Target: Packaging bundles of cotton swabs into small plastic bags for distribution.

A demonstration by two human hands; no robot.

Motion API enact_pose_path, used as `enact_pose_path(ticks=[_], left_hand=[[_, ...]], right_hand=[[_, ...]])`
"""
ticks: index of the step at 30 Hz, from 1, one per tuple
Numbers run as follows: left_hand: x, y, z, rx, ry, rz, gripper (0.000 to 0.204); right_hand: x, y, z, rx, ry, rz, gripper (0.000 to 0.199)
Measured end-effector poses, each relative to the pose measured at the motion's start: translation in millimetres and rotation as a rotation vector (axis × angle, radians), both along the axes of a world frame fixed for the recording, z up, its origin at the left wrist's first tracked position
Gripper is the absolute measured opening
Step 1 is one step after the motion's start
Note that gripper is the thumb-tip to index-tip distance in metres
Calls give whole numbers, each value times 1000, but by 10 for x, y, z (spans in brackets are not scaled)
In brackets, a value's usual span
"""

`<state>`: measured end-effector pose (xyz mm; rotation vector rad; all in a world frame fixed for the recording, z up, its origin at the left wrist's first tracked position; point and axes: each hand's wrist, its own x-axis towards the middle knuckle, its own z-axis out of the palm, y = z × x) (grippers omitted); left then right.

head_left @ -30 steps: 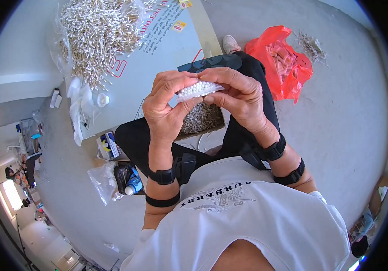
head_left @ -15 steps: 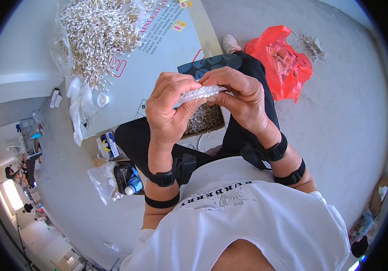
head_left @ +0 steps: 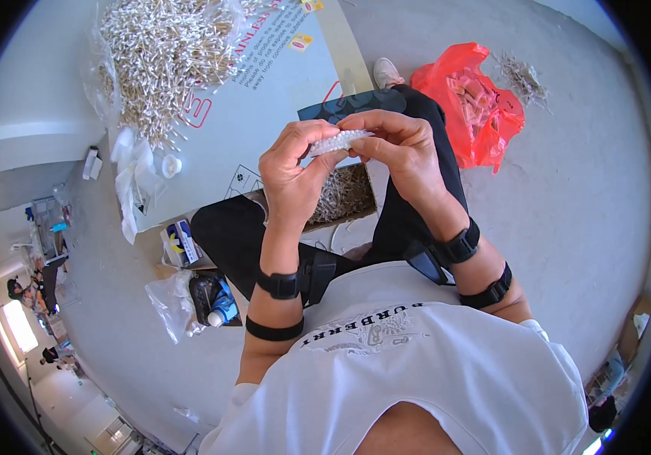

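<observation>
A small clear packet of cotton swabs (head_left: 334, 142), white tips packed close together, is held up over my lap between both hands. My left hand (head_left: 293, 168) pinches its left end, thumb below and fingers above. At the other end, the thumb and fingers of my right hand (head_left: 407, 152) close on the packet's edge. Below the hands, a cardboard box (head_left: 373, 203) between my knees holds many loose swabs or sticks. On the pale table ahead to the left lies a large heap of loose cotton swabs (head_left: 166, 64), partly in clear plastic.
A red plastic bag (head_left: 450, 140) holding pink packets stands on the floor at right, near a scatter of loose sticks (head_left: 526, 80). A white roll (head_left: 172, 166) and crumpled white plastic (head_left: 130, 182) lie at the table edge. A blue bottle (head_left: 223, 309) is at lower left.
The packet has tilted so that more swab tips face up, and it has shifted slightly up and left. My left hand and forearm have moved a little right; both hands keep their pinch.
</observation>
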<state>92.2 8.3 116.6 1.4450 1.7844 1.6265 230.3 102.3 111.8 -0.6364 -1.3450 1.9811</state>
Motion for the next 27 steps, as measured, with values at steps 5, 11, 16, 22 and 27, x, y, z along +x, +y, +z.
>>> enact_pose_path(ticks=[5,11,16,22,27], left_hand=[[-24,48,-486,-111,-402,-32,23],[-81,75,-737,-170,-400,-79,21],[-82,55,-818,-212,-617,-98,12],[-100,28,-918,-113,-758,-147,12],[-62,83,-857,-151,-582,-70,11]], right_hand=[[-56,84,-430,-24,-123,13,18],[-71,129,-699,-136,-168,6,15],[-69,114,-783,-157,-215,-3,14],[-75,95,-847,-40,-178,40,12],[-81,102,-780,149,-167,-5,7]])
